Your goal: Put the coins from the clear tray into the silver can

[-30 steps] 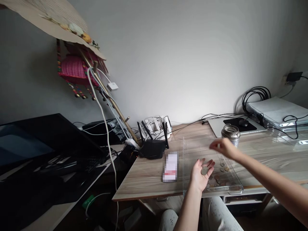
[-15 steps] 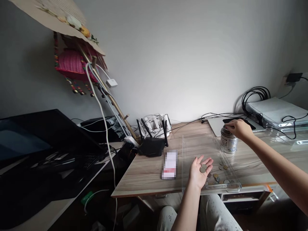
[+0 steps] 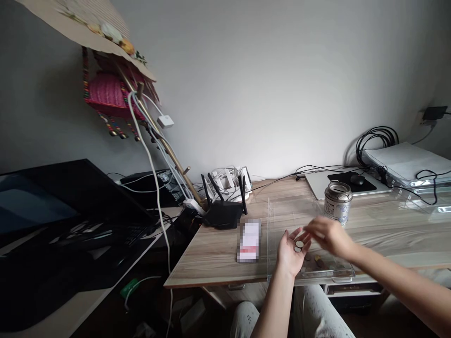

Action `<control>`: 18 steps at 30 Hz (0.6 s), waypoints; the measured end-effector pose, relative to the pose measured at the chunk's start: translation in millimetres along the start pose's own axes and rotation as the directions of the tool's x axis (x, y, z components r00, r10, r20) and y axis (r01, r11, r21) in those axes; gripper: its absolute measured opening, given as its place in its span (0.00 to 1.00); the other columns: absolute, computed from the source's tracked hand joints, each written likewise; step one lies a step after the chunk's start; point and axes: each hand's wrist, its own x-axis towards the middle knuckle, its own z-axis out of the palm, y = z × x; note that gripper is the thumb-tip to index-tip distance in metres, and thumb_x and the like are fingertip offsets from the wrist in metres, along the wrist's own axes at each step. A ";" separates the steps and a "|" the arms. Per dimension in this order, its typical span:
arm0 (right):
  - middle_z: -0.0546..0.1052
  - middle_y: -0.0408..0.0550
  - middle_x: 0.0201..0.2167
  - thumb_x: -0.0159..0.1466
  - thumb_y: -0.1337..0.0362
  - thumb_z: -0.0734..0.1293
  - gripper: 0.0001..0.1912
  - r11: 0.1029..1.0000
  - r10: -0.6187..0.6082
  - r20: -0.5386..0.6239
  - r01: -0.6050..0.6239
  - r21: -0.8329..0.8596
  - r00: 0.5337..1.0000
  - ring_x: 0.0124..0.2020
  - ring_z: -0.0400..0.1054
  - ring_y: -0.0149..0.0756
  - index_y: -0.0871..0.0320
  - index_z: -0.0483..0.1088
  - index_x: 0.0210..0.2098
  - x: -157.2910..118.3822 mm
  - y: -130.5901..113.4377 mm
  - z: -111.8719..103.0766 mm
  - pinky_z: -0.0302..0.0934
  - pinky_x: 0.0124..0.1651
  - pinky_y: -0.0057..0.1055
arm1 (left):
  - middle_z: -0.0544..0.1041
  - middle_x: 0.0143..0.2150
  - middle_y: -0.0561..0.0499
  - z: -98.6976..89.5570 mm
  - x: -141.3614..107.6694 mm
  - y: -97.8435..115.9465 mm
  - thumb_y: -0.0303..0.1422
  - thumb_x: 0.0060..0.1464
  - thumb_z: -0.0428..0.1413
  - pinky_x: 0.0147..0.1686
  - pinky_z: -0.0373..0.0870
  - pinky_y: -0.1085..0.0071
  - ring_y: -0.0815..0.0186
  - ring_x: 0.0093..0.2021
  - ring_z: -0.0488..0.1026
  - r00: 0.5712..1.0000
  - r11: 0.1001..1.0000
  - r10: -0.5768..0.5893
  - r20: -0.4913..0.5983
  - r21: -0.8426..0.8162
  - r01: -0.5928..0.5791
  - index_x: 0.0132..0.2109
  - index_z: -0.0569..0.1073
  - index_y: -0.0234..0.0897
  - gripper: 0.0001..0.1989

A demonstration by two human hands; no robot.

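Note:
My left hand (image 3: pixel 289 253) lies palm up over the clear plastic tray (image 3: pixel 282 211), with fingers slightly curled and coins (image 3: pixel 299 246) resting on it. Just to its right is my right hand (image 3: pixel 327 235), its fingertips close to the coins. Motion smears those fingers, so I cannot make out whether they hold anything. More coins (image 3: pixel 318 261) lie in the front of the tray, partly hidden under my right hand. Behind that hand stands a round metal tin (image 3: pixel 337 206) with a printed label and a slot in its lid.
A phone (image 3: pixel 249 241) with a blurred-out screen lies left of the tray. Behind it are a black router (image 3: pixel 223 215) and tangled white cables. A black mouse (image 3: pixel 357 179) sits on a dark pad at the back right. At far left is an open laptop (image 3: pixel 70 197).
My right hand has come away from the tin's lid, moving down and left to my left palm. Two coins now show there, where one showed before.

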 end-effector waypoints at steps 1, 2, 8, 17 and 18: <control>0.75 0.50 0.32 0.62 0.57 0.57 0.16 1.000 0.031 -0.043 -0.031 -0.004 0.999 0.32 0.68 0.35 0.54 0.73 0.37 10.7 13.4 -15.3 0.62 0.33 0.31 | 0.73 0.41 0.36 0.7 -0.7 0.0 0.40 0.55 0.46 0.40 0.67 0.66 0.59 0.41 0.72 1.000 1.000 0.002 0.017 -0.007 -0.002 0.48 0.66 0.25 0.21; 0.75 0.50 0.33 0.62 0.57 0.57 0.15 0.991 0.105 -0.114 -0.113 -0.068 0.988 0.34 0.67 0.36 0.55 0.73 0.37 21.7 28.4 -31.1 0.62 0.34 0.31 | 0.72 0.44 0.34 1.5 -1.4 0.2 0.40 0.55 0.46 0.42 0.66 0.64 0.57 0.44 0.72 1.000 1.000 -0.002 0.027 -0.007 0.003 0.48 0.66 0.25 0.21; 0.76 0.47 0.28 0.53 0.56 0.63 0.12 0.750 0.523 -0.119 -0.522 -0.405 0.844 0.30 0.67 0.37 0.54 0.76 0.30 59.7 108.8 -83.0 0.54 0.26 0.27 | 0.71 0.47 0.33 3.3 -3.1 1.1 0.39 0.56 0.45 0.45 0.65 0.63 0.56 0.48 0.70 1.000 1.000 0.004 0.015 0.023 -0.005 0.50 0.64 0.27 0.21; 0.76 0.49 0.32 0.58 0.56 0.59 0.16 0.811 0.415 -0.187 -0.455 -0.368 0.891 0.37 0.66 0.39 0.54 0.74 0.36 51.0 83.2 -57.1 0.57 0.32 0.30 | 0.70 0.48 0.33 3.5 -3.5 1.2 0.41 0.56 0.44 0.47 0.63 0.62 0.55 0.49 0.69 1.000 1.000 -0.005 0.028 0.025 0.005 0.52 0.62 0.28 0.23; 0.75 0.49 0.34 0.59 0.56 0.58 0.16 0.865 0.344 -0.166 -0.380 -0.326 0.924 0.38 0.66 0.38 0.55 0.74 0.37 46.4 69.4 -49.2 0.58 0.34 0.30 | 0.70 0.48 0.33 3.9 -3.9 1.5 0.42 0.56 0.44 0.46 0.63 0.62 0.55 0.49 0.69 0.999 1.000 -0.009 0.033 0.021 0.009 0.52 0.63 0.29 0.23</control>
